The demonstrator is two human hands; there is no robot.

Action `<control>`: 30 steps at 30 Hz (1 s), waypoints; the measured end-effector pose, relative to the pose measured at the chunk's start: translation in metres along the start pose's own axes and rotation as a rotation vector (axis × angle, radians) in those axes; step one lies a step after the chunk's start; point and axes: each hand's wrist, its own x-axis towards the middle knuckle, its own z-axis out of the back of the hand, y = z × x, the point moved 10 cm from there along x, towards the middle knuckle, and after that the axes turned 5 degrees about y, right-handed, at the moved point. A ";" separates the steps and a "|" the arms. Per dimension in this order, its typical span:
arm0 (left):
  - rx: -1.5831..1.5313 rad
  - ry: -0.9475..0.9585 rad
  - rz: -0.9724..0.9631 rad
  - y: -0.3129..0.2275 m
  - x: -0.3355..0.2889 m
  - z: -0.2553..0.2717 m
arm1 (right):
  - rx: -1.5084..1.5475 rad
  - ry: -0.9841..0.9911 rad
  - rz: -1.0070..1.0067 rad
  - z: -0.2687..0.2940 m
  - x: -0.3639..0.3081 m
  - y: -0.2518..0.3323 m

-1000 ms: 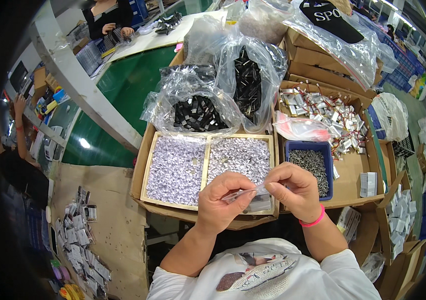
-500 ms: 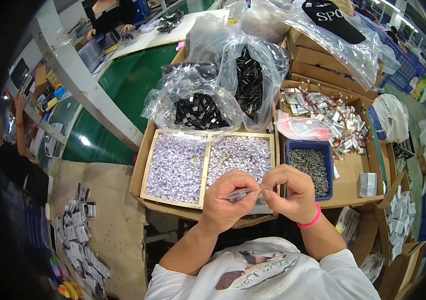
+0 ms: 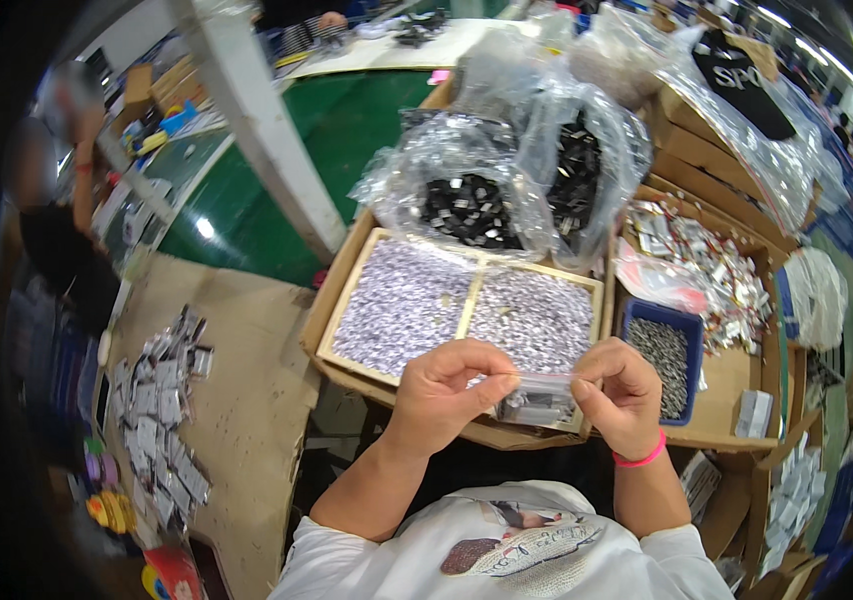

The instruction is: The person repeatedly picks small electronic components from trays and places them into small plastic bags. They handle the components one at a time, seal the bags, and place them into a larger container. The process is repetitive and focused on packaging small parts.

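Observation:
A small clear plastic bag (image 3: 537,403) is stretched between my two hands, with dark and silvery parts inside that I cannot make out. My left hand (image 3: 455,392) pinches one top corner between thumb and finger. The opposite corner is pinched by my right hand (image 3: 623,392), with a pink band round its wrist. Just beyond the bag lies a two-part wooden-edged tray (image 3: 469,305) full of tiny silvery-white pieces. Beside my right hand stands a blue bin (image 3: 691,372) of small metal screw-like parts.
Clear bags of black parts (image 3: 475,212) lie behind the tray. At right, a carton (image 3: 782,300) holds silvery pouches with red wires. Several filled packets (image 3: 162,400) are heaped on the left table. A grey post (image 3: 267,130) rises at the left; another person (image 3: 72,240) is beyond it.
My hands have moved apart, drawing the bag's top edge out between them; before, the fingertips nearly met. The view has turned, so the surroundings sit further right.

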 end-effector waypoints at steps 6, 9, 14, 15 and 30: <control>0.448 0.048 -0.014 -0.025 -0.012 0.001 | -0.389 0.406 -0.044 -0.057 0.015 0.010; 0.530 -0.027 -0.069 -0.044 -0.018 0.010 | -0.460 0.475 -0.053 -0.076 0.023 0.014; 0.352 -0.097 0.035 -0.058 -0.036 0.044 | -0.488 0.480 0.004 -0.103 0.030 0.027; 0.354 -0.130 0.061 -0.059 -0.042 0.054 | -0.528 0.480 -0.024 -0.105 0.031 0.027; 1.415 -1.063 -0.019 -0.201 -0.203 0.258 | -0.444 0.341 -0.040 -0.035 0.006 -0.002</control>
